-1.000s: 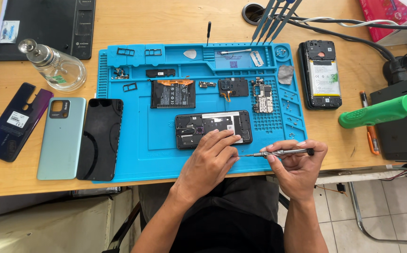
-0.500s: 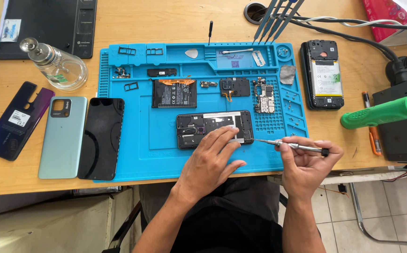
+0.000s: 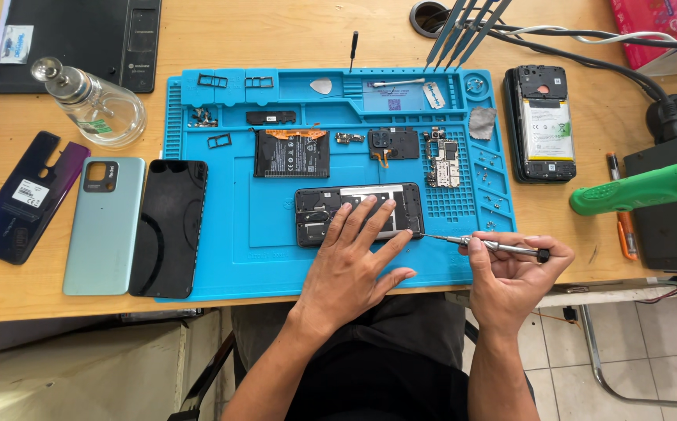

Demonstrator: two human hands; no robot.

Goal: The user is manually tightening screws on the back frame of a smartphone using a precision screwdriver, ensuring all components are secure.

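**Opened phone frame pinned on the repair mat, screwdriver tip at its right end**

The blue silicone repair mat (image 3: 229, 257) carries moulded trays along its far edge: one holds a white pick (image 3: 321, 86), another a cotton swab (image 3: 398, 82), and the left compartments hold small screws and SIM trays (image 3: 212, 79). On the mat's open field lie a black battery (image 3: 291, 153), a camera module plate (image 3: 393, 144) and a motherboard (image 3: 442, 158), all just beyond the phone frame (image 3: 319, 209).

Off the mat's left edge, on the wooden tabletop (image 3: 292, 31), lie a black screen panel (image 3: 168, 226), a pale green back cover (image 3: 103, 224) and a purple back cover (image 3: 26, 195), with a glass dispenser bottle (image 3: 97, 109) near the far left corner. To the right sit a second opened phone (image 3: 541, 123) and a green-handled soldering iron (image 3: 639, 187). Nothing lies between the hands and the frame.

The left hand (image 3: 350, 273) lies flat, fingers spread, pressing down on the frame near the mat's near edge. The right hand (image 3: 514, 273) is closed in a narrow pinch around a slim metal screwdriver (image 3: 494, 247), whose tip meets the frame's right end.
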